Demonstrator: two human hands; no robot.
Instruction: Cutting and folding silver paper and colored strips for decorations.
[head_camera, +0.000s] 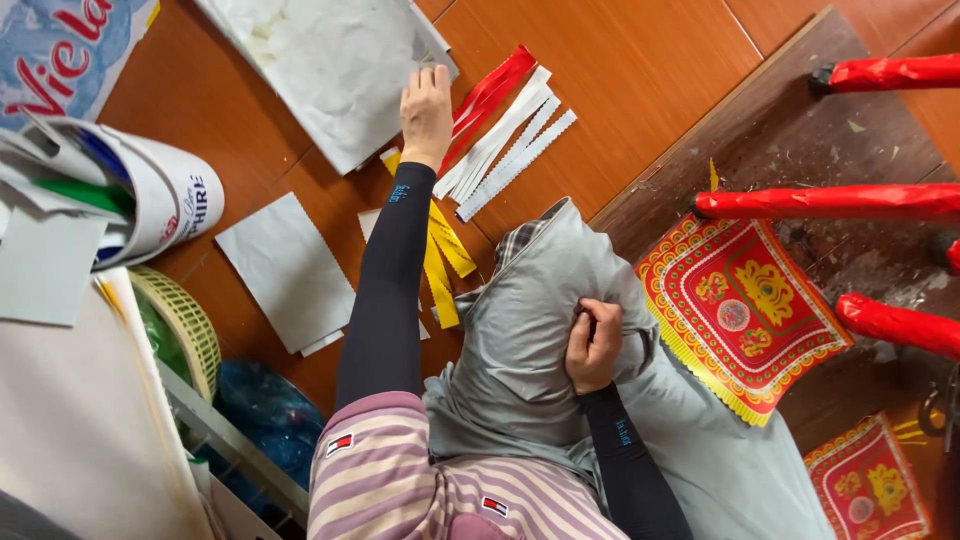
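striped sleeve (400, 480), left hand (427, 112) on strips (500, 140)

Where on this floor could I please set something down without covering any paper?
Bare floor lies beyond the white strips, and a patch sits between the bucket and the large paper sheet. Around the left hand and yellow strips it is crowded.

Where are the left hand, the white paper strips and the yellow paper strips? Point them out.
left hand (427, 112), head view, back of the hand.
white paper strips (508, 150), head view, middle of the bundle.
yellow paper strips (440, 262), head view, mid-length of the strips.
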